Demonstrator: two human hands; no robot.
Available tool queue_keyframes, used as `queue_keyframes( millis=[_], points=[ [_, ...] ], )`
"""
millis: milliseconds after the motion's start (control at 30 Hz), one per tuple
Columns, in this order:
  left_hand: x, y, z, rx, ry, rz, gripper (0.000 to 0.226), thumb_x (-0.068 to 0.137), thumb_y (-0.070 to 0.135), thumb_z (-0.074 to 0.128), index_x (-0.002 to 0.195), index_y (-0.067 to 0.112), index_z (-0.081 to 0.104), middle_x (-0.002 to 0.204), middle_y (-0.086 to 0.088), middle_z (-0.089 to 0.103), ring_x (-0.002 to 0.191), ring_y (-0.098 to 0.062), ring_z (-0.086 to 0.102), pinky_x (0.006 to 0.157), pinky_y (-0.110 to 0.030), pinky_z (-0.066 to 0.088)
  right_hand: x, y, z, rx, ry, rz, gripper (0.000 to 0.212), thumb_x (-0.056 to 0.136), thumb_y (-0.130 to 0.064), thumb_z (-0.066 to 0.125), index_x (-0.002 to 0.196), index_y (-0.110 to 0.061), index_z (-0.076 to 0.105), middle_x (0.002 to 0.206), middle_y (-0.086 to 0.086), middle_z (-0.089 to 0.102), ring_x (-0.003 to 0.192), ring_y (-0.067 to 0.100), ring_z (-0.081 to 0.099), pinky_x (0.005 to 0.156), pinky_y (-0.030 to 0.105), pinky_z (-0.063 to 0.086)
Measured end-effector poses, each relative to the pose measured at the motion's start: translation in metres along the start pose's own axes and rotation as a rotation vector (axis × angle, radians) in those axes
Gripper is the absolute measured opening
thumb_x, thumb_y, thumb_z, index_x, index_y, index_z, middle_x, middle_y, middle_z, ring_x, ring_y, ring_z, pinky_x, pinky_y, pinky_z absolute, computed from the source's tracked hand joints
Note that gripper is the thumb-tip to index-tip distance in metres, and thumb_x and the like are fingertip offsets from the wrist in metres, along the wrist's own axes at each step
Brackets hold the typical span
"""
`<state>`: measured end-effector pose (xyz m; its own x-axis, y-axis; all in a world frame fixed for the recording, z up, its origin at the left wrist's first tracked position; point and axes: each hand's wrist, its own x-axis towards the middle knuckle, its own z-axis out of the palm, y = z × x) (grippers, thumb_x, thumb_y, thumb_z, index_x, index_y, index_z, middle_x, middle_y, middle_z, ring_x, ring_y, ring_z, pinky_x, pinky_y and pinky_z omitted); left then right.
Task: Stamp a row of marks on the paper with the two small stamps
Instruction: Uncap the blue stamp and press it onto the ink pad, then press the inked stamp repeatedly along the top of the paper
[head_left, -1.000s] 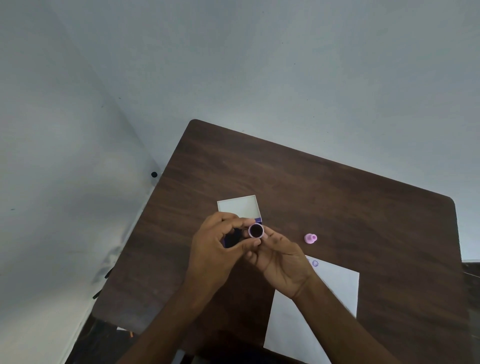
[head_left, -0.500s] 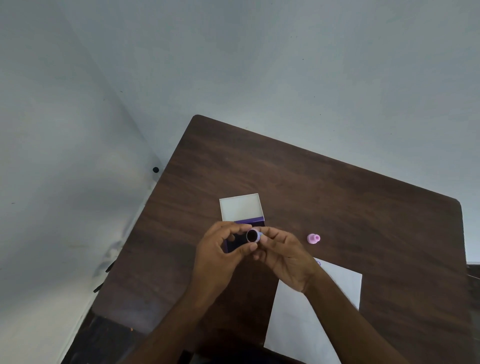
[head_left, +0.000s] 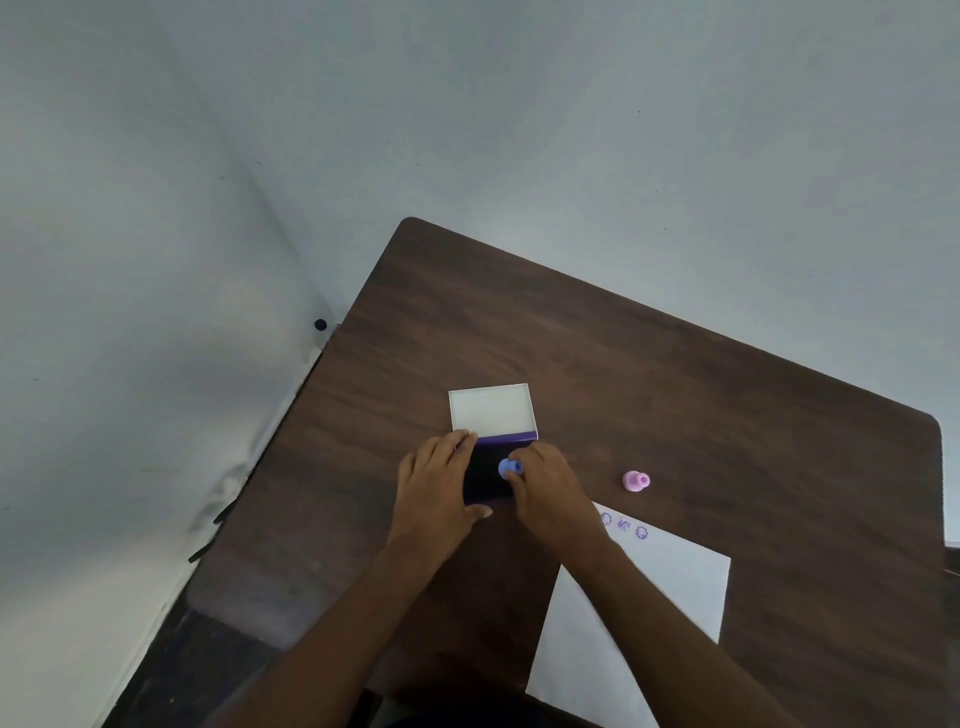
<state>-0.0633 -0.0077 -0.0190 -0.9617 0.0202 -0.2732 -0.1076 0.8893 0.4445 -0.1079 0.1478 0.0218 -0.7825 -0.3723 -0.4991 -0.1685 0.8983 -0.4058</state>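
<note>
At the left edge of the dark brown wooden table (head_left: 675, 395), beside a pale grey wall (head_left: 130, 312), a small black knob (head_left: 320, 325) sits where the wall meets the tabletop. Near the table's middle, an ink pad case lies open, its white rectangular lid (head_left: 491, 410) folded back flat and its dark purple ink pad (head_left: 485, 475) facing up. The person's left hand (head_left: 436, 491) lies palm-down along the pad's left side, fingers spread and loosely extended, fingertips reaching the corner of the lid and thumb resting at the pad's near edge; it grips nothing. Just to the right, the right hand (head_left: 548, 491) curls its fingers around a small blue plastic stamp (head_left: 509, 468), holding it down on the ink pad's surface. Further right, well apart from both hands, a small pink plastic stamp (head_left: 635, 480) stands alone on the bare wood. Below it, a white sheet of paper (head_left: 665, 597) lies at an angle at the table's near edge, partly covered by the right forearm. Three small purple round marks (head_left: 624, 525) run in a short row along the paper's far corner.
</note>
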Motion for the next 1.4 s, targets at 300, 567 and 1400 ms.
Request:
queue_keyframes(
  millis=[300,567,1400],
  points=[
    [0.006,-0.006,0.003,0.036,-0.015,-0.019,0.091,0.07,0.045,0.079,0.147,0.025,0.033,0.152,0.003,0.038,0.134,-0.02,0.035,0.108,-0.036,0.029,0.02,0.003,0.017,-0.198,-0.1,0.031,0.045,0.091,-0.014,0.062,0.133,-0.011,0.047,0.136,0.011,0.051,0.125,0.023,0.048,0.108,0.031,0.036],
    [0.006,-0.008,0.002,0.042,0.009,-0.014,0.09,0.068,0.044,0.08,0.145,0.026,0.038,0.149,0.005,0.042,0.13,-0.02,0.038,0.104,-0.036,0.032,0.023,0.006,0.027,-0.332,-0.022,-0.051,0.041,0.094,-0.016,0.057,0.132,-0.006,0.046,0.137,0.014,0.05,0.127,0.025,0.045,0.109,0.033,0.033],
    [0.005,-0.007,-0.001,0.06,0.01,-0.019,0.089,0.068,0.046,0.079,0.144,0.028,0.038,0.148,0.007,0.042,0.127,-0.021,0.038,0.1,-0.036,0.033,0.018,0.01,0.027,-0.116,0.098,-0.059,0.031,0.097,-0.016,0.052,0.127,-0.005,0.051,0.132,0.015,0.052,0.122,0.026,0.048,0.105,0.032,0.036]
  ],
)
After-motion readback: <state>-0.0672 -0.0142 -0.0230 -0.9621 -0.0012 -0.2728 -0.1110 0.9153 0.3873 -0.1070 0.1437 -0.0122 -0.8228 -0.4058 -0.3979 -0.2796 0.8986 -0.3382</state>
